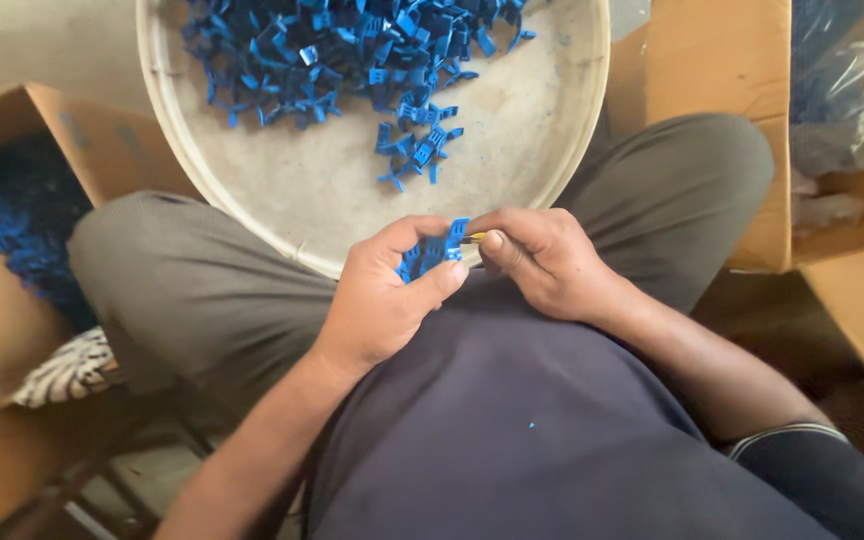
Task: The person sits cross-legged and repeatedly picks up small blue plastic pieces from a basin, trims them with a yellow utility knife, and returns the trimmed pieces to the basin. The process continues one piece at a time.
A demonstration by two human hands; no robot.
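1. Nearest, the left hand is closed around a small bunch of blue plastic clips, thumb pressed over them so that they stay stacked and do not slip; it sits above the lap, close to the body, probably to keep the work steady.
2. Just beside it, the right hand has its fingers pinched together on a small yellowish tool, of which only the tip shows; the tip meets the top clip, so the tool seems to work on that piece; what kind of tool it is I cannot tell.
3. Beyond the hands, a round shallow tray rests on the person's knees, within easy reach; a loose heap of blue clips lies at its far side.
4. At the left, an open cardboard box holds more blue pieces; at the right, another cardboard box stands beside a clear plastic bag.
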